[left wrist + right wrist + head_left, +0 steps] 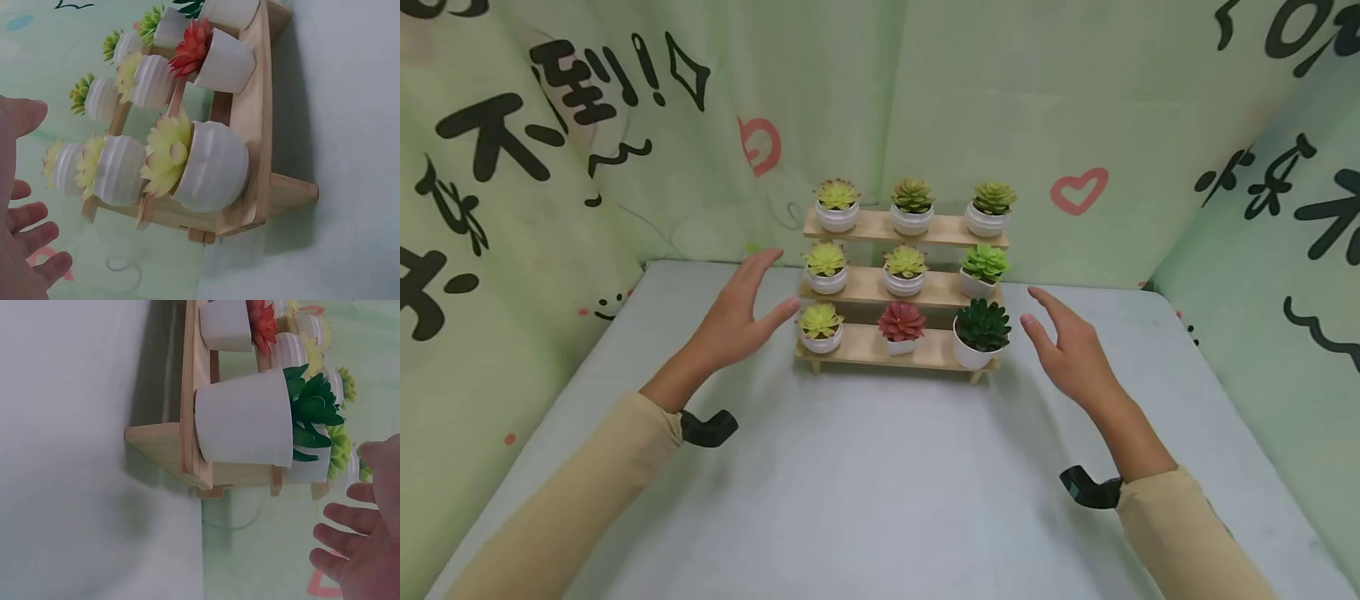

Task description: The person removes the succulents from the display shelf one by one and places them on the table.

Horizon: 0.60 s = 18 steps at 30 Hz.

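A three-tier wooden shelf (865,355) holds several potted succulents in white pots. On its bottom tier stand a yellow-green succulent (820,322), a red succulent (902,323) and a dark green succulent (982,327). My left hand (737,321) hovers just left of the shelf, fingers extended and thumb apart, holding nothing. On the other side my right hand (1072,354) is held off the shelf's right end, also with fingers extended and nothing in it. In the left wrist view the yellow-green succulent's ribbed pot (215,165) is nearest; the right wrist view shows the dark green one's smooth pot (244,419) closest.
The shelf stands towards the back of a pale table (880,483). Light green curtains (985,108) with black lettering and red hearts enclose the table behind and at both sides. Each wrist wears a black band (709,428) below a beige sleeve.
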Available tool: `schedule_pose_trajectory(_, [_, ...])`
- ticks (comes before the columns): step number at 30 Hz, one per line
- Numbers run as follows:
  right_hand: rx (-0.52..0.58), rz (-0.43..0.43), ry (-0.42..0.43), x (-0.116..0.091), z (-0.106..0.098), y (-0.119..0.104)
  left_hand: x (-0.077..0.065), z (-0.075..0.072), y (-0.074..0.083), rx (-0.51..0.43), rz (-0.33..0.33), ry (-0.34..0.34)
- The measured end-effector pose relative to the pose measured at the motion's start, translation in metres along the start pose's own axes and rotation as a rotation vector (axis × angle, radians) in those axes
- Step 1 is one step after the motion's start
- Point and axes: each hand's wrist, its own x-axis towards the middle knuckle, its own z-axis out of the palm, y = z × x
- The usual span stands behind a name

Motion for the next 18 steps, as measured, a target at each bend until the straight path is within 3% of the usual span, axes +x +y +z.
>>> schedule_pose_trajectory(11, [0.057, -0.011, 0.045, 0.011, 0.002, 0.006, 0.010, -0.001, 0.001, -0.136, -0.055, 0.046])
schedule_pose_trajectory(18, [0.086, 0.026, 0.037, 0.017, 0.005, 0.005, 0.018, -0.002, -0.003, -0.214, -0.079, 0.073])
